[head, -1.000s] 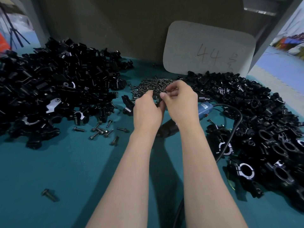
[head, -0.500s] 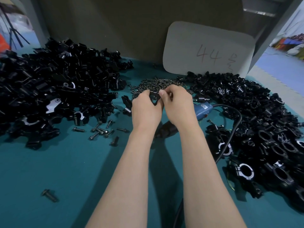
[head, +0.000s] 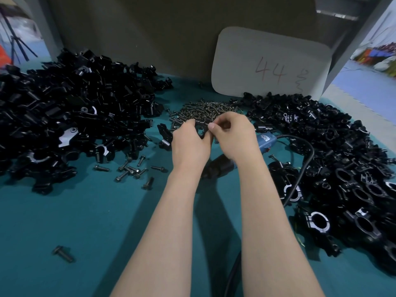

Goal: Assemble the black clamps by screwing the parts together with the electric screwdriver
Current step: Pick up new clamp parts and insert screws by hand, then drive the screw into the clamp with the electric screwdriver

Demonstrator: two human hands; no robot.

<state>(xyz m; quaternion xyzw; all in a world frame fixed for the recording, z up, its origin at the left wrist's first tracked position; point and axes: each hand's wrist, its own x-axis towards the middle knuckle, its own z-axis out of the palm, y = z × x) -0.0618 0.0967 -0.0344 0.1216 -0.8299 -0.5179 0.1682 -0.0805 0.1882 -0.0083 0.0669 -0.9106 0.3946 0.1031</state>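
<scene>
Over the screw pile (head: 203,109): left hand (head: 190,146) and right hand (head: 237,138) meet, just above the tabletop (head: 85,221).
Left hand: fingers curl round a black clamp part (head: 200,129), held clear of the tabletop.
Right hand: fingers (head: 212,126) pinch together at the part; whether they hold a screw is too small to tell.
Change: a second ago the right fingers reached into the screws; now they sit back at the part.
Meaning: likely a screw is being seated by hand.
Electric screwdriver (head: 264,139): lies untouched under the right wrist; driving not yet begun.
</scene>
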